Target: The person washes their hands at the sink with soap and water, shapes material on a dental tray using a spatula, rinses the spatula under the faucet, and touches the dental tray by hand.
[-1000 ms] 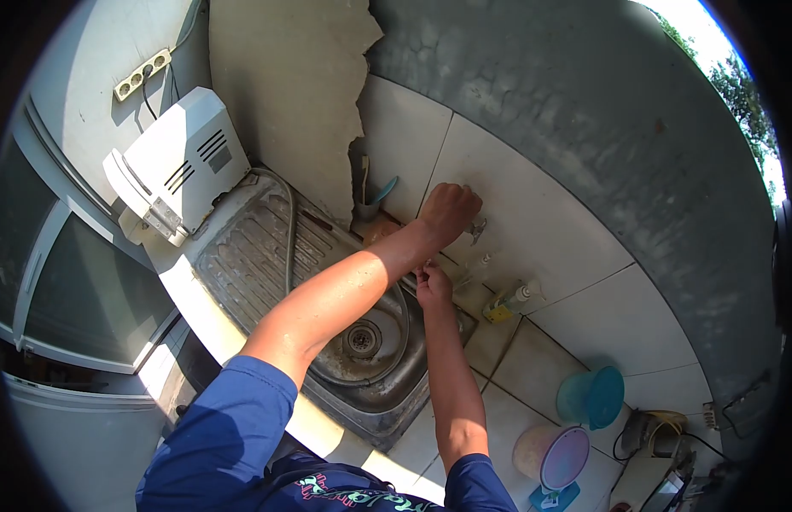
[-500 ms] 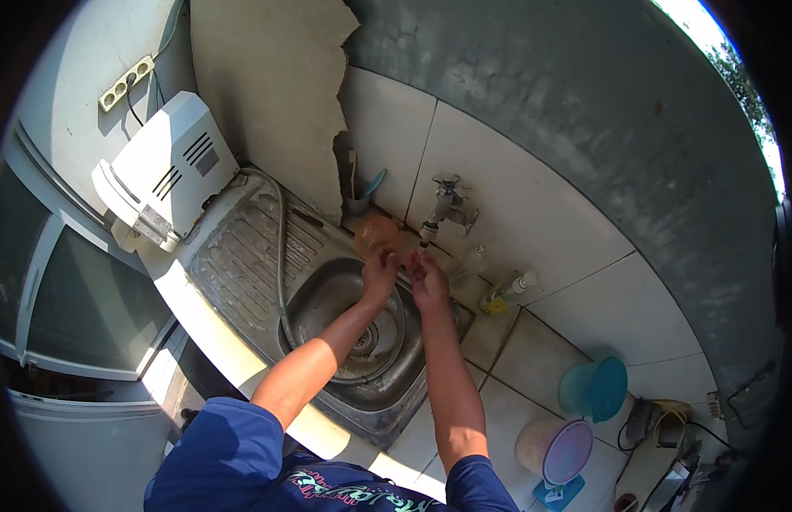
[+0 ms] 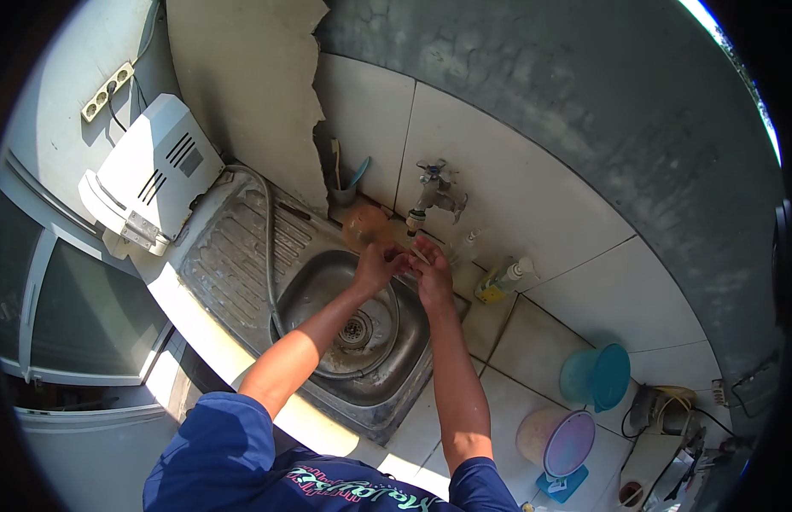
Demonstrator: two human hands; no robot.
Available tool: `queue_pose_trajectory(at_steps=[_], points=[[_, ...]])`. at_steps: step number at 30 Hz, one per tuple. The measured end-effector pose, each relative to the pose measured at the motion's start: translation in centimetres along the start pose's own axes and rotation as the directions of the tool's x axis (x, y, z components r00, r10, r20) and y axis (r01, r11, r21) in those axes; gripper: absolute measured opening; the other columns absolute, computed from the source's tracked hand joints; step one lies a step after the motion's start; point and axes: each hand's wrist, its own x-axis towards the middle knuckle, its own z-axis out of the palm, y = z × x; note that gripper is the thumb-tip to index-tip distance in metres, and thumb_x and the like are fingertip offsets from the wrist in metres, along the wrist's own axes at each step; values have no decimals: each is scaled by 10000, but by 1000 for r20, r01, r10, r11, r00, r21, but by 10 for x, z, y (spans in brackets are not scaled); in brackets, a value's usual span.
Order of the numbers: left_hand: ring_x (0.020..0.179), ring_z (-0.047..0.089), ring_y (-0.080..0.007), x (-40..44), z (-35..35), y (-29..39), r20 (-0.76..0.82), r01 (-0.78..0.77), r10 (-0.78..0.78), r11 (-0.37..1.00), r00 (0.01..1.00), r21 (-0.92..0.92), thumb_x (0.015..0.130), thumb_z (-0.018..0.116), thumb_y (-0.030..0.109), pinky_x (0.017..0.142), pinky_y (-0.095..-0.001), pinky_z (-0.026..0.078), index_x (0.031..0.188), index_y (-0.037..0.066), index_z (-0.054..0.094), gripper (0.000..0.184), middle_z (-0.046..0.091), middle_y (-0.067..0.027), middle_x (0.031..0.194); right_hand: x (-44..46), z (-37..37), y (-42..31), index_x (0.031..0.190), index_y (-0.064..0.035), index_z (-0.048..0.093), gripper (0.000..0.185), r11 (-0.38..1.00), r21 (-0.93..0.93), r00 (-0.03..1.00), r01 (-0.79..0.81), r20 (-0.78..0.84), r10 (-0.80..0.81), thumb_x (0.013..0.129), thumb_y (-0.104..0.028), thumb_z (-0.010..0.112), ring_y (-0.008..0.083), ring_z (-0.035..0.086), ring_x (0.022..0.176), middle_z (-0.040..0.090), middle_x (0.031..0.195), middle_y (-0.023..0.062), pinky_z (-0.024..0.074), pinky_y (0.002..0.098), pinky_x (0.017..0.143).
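Observation:
Over the back edge of the steel sink, my left hand and my right hand are close together, the fingertips nearly meeting. The left fingers are bent, and whether they hold anything is too small to tell. My right hand is half open, palm up, below the wall tap; whether something thin lies across its fingers is unclear. An orange-brown round object sits just behind my left hand. A grey hose curves down into the basin.
A white appliance stands at the left. A cup with brushes is at the back. Soap bottle, teal container and purple-lidded tub stand on the right. The counter's front edge is near my body.
My left hand has come down from the tap's handle to beside my right hand. My right hand's fingers have opened out. The camera view has shifted somewhat.

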Motion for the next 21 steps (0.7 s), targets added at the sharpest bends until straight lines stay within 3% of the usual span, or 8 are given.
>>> queue_pose_trajectory(at_steps=[5,9,11,12,14,17,19,21], points=[[692,678,-165,19,-24,10,331,-409,248,656,910,634,860,649,176,631,-314,542,850,-25,686,205,688,-99,744,1,12,-2,1083,14,616,259,829,-560,1000,20,5,-20,840,72,546,159,622,890,643,1016,91,488,259,787],[633,663,-200,26,-24,2,50,-169,203,627,978,760,874,630,306,630,-357,542,822,15,683,300,680,-68,708,14,18,14,1002,27,630,140,988,-137,994,-71,-95,59,871,21,579,105,607,675,659,827,65,482,213,597],[710,661,-220,32,-27,-10,-116,223,-207,963,971,149,907,549,352,683,-370,514,822,75,677,317,674,-66,737,27,18,21,1028,25,625,152,989,-100,986,-113,-133,99,888,-6,577,104,619,732,662,883,70,493,208,622],[710,661,-220,30,-23,-12,-102,219,-205,963,973,158,907,549,352,683,-370,514,822,75,677,317,674,-66,737,29,21,21,1055,24,620,167,985,-65,975,-162,-167,150,905,-32,574,104,631,789,665,939,75,505,203,648],[708,626,-188,25,-11,-15,26,506,-577,693,817,-514,960,468,355,683,-321,499,881,105,631,308,637,-7,761,32,34,14,1003,27,640,138,985,-43,968,-170,-192,158,923,-57,565,95,613,685,666,871,54,485,190,564],[758,615,-173,31,14,-20,253,475,-469,451,846,-755,981,419,321,703,-329,486,908,121,583,269,611,1,785,33,47,12,932,32,667,133,964,-211,957,-164,-272,104,915,-58,571,100,631,636,684,804,56,496,207,559],[822,619,-173,61,14,-80,397,503,-317,419,861,-756,979,422,320,764,-353,494,932,125,587,260,620,-17,855,37,32,28,895,-21,688,134,647,-747,933,152,-107,-343,879,-130,613,239,686,683,697,763,122,532,341,633],[887,624,-173,86,13,-118,511,526,-149,383,847,-760,977,426,319,824,-376,503,957,128,591,253,629,-35,926,-2,40,-18,904,-15,691,154,543,-829,931,133,-83,-356,879,-142,606,221,695,694,707,797,125,533,324,635]])
